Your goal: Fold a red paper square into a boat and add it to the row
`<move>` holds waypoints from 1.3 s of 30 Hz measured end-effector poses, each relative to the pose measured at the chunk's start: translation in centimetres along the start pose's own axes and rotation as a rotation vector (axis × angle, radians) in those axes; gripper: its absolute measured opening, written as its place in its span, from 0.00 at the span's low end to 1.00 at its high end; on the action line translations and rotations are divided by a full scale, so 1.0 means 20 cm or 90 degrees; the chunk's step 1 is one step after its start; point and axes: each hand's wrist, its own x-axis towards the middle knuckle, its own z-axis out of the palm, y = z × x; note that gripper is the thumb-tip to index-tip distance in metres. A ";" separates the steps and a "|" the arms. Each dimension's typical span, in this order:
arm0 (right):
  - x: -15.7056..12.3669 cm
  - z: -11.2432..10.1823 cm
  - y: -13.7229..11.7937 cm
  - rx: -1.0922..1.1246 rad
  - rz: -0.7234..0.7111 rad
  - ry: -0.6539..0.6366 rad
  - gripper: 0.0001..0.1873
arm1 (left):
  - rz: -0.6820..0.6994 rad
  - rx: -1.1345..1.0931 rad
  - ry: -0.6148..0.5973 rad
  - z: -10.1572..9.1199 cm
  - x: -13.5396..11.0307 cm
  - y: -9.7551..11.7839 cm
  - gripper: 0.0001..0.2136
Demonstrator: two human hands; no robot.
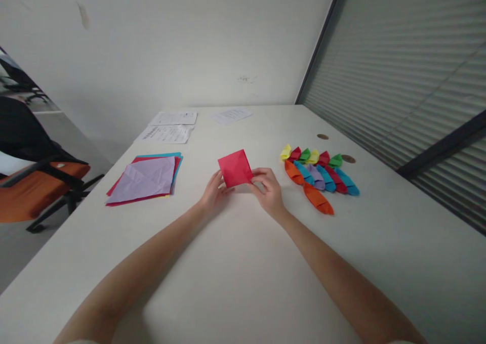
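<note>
A folded red paper square [235, 168] sits at the middle of the white table [243, 273], lifted slightly at its near edge. My left hand [213, 192] pinches its near left corner, fingers closed on the paper. My right hand [269, 188] pinches its near right corner in the same way. Both forearms reach in from the bottom of the view.
A stack of coloured paper sheets [146, 179], lilac on top, lies to the left. Several folded paper shapes [319, 174] in many colours lie in rows to the right. Printed white sheets [170, 126] lie at the far edge. An orange office chair [34, 182] stands left of the table.
</note>
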 end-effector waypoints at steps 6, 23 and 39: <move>-0.05 0.03 -0.04 -0.057 -0.086 -0.078 0.09 | -0.015 -0.112 -0.036 0.02 -0.04 0.03 0.13; 0.07 0.01 -0.16 -0.096 0.000 -0.014 0.14 | 0.086 -0.031 -0.041 0.02 -0.03 -0.08 0.13; 0.05 0.05 -0.21 -0.033 0.093 -0.245 0.12 | 0.050 -0.181 -0.024 0.03 -0.03 -0.04 0.15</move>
